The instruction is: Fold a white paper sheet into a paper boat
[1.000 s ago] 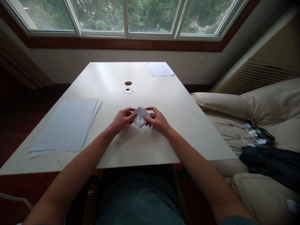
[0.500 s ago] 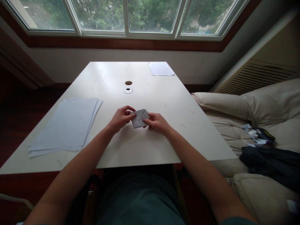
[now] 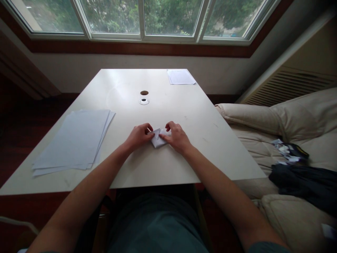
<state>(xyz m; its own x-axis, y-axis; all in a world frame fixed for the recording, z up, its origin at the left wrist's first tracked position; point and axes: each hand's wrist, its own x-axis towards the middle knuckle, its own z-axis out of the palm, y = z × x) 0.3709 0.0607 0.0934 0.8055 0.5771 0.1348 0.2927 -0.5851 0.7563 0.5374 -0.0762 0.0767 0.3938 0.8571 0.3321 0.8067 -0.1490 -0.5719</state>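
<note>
A small folded piece of white paper [image 3: 157,139] lies low over the near middle of the white table [image 3: 147,165], creases showing on its upper face. My left hand [image 3: 140,136] grips its left edge, thumb on top and fingers curled behind. On the other side my right hand [image 3: 177,136] has its thumb pressed on the paper and its index finger raised and bent; the fingers close round the right edge. Parts of the paper are hidden under both hands.
A stack of white sheets [image 3: 73,140] lies at the table's left. More sheets [image 3: 181,77] rest at the far right corner. A round hole [image 3: 144,93] and a loose ring cap [image 3: 144,101] are near the middle. A beige sofa [image 3: 252,119] stands at right.
The folded paper has come down toward the tabletop and lies flatter. My right hand has shifted slightly right, its index finger now lifted over the paper's edge.
</note>
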